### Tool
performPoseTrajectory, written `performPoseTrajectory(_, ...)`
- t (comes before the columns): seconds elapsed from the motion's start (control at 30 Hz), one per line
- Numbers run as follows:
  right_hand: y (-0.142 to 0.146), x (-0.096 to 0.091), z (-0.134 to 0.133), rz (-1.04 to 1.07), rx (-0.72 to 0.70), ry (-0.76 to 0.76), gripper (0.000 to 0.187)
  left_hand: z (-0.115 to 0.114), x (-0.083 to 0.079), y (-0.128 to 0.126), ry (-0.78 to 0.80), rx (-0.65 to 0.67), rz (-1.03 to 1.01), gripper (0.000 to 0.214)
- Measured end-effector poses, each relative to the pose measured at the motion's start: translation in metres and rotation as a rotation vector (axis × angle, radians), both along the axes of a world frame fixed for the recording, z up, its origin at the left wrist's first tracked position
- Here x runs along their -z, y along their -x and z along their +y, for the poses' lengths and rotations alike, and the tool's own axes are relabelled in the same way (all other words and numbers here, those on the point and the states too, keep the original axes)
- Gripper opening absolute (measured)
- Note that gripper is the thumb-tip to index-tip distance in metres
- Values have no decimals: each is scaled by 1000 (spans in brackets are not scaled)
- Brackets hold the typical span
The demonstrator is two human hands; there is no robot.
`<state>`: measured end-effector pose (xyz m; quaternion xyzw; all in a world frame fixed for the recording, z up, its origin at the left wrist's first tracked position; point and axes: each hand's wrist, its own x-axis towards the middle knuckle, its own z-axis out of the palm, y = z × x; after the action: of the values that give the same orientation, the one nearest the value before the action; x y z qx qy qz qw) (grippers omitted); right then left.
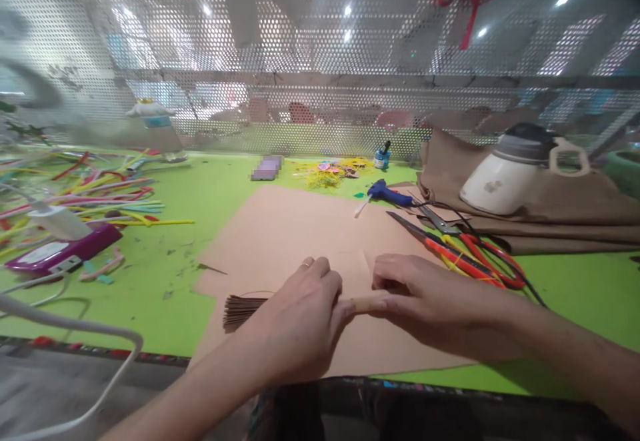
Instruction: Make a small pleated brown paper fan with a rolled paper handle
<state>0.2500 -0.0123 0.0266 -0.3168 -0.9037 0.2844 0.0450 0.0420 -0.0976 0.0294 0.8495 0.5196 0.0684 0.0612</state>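
Observation:
My left hand [303, 304] and my right hand [413, 288] face each other over a large sheet of tan paper [280, 228]. Between them runs a narrow tan paper strip [367, 303], pinched at each end by thumb and curled fingers. Out from behind my left hand sticks a pleated brown paper bundle [241, 310], its folded edges fanned to the left. Whether the bundle and the strip are joined is hidden by that hand. A ring is on one left finger.
Several scissors [495, 254] and a blue glue gun [390, 193] lie right of the sheet. Behind them a white kettle [505, 178] stands on folded brown material [565, 221]. Left are a purple power strip [65, 251], a white cable [100, 328] and colourful craft stems [100, 188]. Perforated mesh stands behind.

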Motion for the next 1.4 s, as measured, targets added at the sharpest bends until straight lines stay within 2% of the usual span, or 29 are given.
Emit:
performPoseTrajectory(0.13, -1, 3, 4, -16, -31, -12, 39, 0, 2, 1, -58, -41, -32, 24)
performPoseTrajectory(0.23, -1, 4, 5, -19, -52, -10, 38, 2, 0, 2, -36, 16, -35, 28)
performPoseTrajectory(0.4, -1, 3, -10, 75, 96, -9, 31, 5, -7, 5, 6, 123, 20, 33)
performPoseTrajectory(0.53, 0, 4, -18, 154, 17, -108, 22, 5, -8, 4, 21, 106, 64, 37)
performPoseTrajectory(0.63, -1, 5, -15, 147, -22, -69, 23, 4, -3, 2, 2, 79, 61, 36)
performPoseTrajectory(0.77, -2, 4, -13, 123, -29, -42, 24, 1, 7, 1, -75, -26, -85, 23)
performPoseTrajectory(0.83, -1, 5, -15, 118, -16, -61, 26, 0, 11, 2, -103, -15, -156, 19)
performPoseTrajectory(1.0, -1, 13, -19, 116, -8, -191, 26, 1, 17, 6, -143, 86, -236, 27)
performPoseTrajectory(1.23, -5, 19, -21, 90, -79, -347, 11, 2, 15, 7, -180, 98, -292, 25)
performPoseTrajectory(1.4, -3, 23, -23, 14, -144, -661, 14, 5, 9, 6, -155, 80, -243, 26)
